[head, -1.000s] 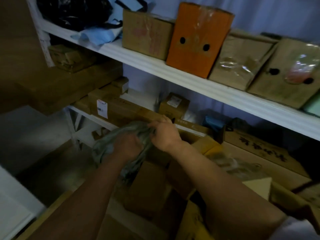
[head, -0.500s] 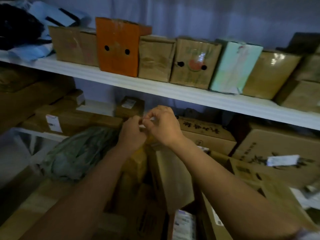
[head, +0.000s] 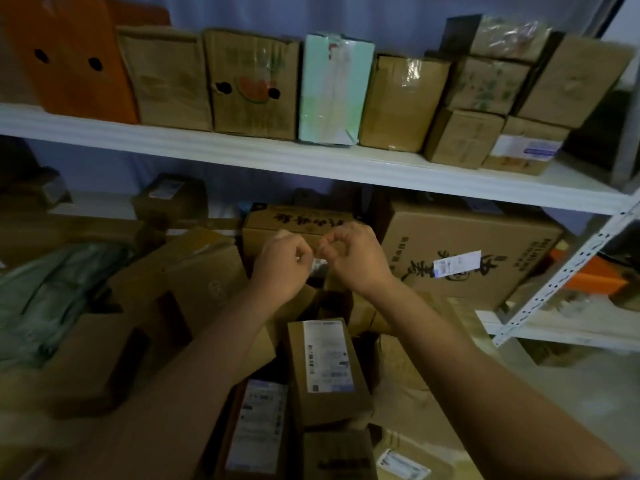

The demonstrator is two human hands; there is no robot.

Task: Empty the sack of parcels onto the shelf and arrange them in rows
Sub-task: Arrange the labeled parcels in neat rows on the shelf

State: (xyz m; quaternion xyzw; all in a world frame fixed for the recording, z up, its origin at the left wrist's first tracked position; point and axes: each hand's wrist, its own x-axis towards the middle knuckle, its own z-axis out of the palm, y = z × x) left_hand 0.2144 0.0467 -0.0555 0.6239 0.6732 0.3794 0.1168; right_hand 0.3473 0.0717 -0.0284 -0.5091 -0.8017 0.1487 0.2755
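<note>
Shelf (head: 311, 161) white, boxed; parcels (head: 322, 362) heaped below.

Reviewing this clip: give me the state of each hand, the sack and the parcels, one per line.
Left hand: raised, fingers curled, fingertips meeting the right hand's; whether it pinches something is unclear.
Right hand: raised, fingers curled likewise.
Green sack: lying slumped at the left, held by neither hand.
Labelled parcel: lying label up in the loose pile.
Upper-shelf boxes: standing in a row.
</note>
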